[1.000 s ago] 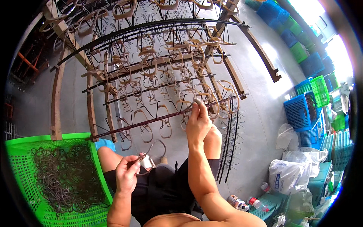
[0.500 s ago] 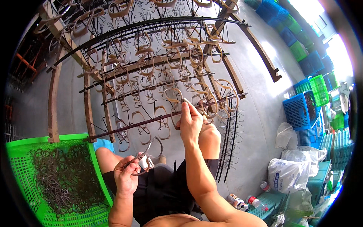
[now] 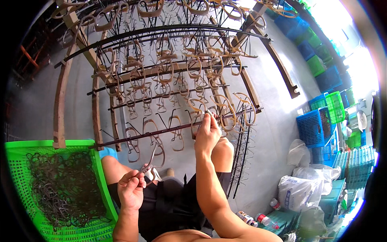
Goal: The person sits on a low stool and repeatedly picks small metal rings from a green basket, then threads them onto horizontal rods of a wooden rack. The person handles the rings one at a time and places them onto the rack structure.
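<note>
In my left hand (image 3: pixel 131 189), thumb and fingers pinch a brown glasses frame (image 3: pixel 158 147), held up over my lap. My right hand (image 3: pixel 208 133) is closed at the right part of the lowest dark rod (image 3: pixel 161 132). Its fingertips grip a tan glasses frame (image 3: pixel 194 105) at that rod; part of this frame is hidden behind the hand. Tan frames (image 3: pixel 226 115) hang just right of my fingers. More brown frames (image 3: pixel 177 135) hang from hooks to the left. A green basket (image 3: pixel 76 143) at my left holds a heap of dark frames (image 3: pixel 66 187).
Ahead stands a wooden rack (image 3: pixel 60 103) with several hooked rods full of frames. A spare hooked rod (image 3: pixel 238 161) slants beside my right knee. Blue crates (image 3: pixel 310 127), white plastic bags (image 3: pixel 296 191) and drink bottles (image 3: pixel 266 220) are on the right.
My right hand has moved slightly right along the rod, with the tan frame closer to its neighbours. The frame in my left hand has tilted more upright. The whole view has shifted slightly.
</note>
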`<state>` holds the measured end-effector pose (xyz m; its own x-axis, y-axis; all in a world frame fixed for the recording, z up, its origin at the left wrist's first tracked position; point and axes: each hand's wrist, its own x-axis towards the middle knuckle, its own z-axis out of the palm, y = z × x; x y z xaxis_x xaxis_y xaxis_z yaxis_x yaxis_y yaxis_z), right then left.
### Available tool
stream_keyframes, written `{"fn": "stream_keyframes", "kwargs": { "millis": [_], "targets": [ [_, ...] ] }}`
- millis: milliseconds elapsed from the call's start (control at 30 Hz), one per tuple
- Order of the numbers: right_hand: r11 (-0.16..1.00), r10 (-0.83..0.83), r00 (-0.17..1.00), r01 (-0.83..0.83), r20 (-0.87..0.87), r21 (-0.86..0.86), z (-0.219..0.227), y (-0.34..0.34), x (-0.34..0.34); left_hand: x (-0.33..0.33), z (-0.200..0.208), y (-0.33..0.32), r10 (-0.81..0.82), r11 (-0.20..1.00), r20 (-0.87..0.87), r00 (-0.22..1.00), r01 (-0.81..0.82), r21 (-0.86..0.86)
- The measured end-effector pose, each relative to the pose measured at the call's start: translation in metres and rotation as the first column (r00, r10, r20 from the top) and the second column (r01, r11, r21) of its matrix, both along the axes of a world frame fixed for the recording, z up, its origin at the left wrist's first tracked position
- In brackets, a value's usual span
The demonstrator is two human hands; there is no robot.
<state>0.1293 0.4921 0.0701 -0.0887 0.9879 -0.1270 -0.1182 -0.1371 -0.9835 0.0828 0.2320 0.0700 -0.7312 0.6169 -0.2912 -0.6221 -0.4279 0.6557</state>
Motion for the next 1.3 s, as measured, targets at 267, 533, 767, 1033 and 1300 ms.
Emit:
{"fn": "stream_keyframes", "kwargs": {
  "millis": [267,533,767,1033,1300],
  "targets": [
    [0.997,0.064,0.994,-0.061,-0.087,0.037,-0.013,-0.004,0.0,0.002,-0.004,0.004,-0.023,1.0,0.009,1.0,0.023,0.011],
    [0.949,0.177,0.964,-0.22,0.2,0.223,-0.022,0.003,0.012,0.005,-0.004,0.004,-0.02,0.999,-0.005,1.0,0.02,0.031],
    [0.968,0.177,0.975,-0.197,0.137,0.155,-0.014,0.012,0.017,0.009,0.002,0.005,-0.037,0.999,-0.024,0.999,0.038,0.022],
    [0.804,0.486,0.854,-0.521,0.186,0.288,0.022,-0.1,0.056,0.022,0.026,0.036,0.018,0.981,-0.023,1.0,-0.014,0.195],
    [0.672,0.19,0.829,-0.501,0.527,0.546,0.04,-0.075,0.035,0.002,0.013,0.028,0.033,0.998,-0.376,0.926,-0.053,-0.045]
  ]
}}
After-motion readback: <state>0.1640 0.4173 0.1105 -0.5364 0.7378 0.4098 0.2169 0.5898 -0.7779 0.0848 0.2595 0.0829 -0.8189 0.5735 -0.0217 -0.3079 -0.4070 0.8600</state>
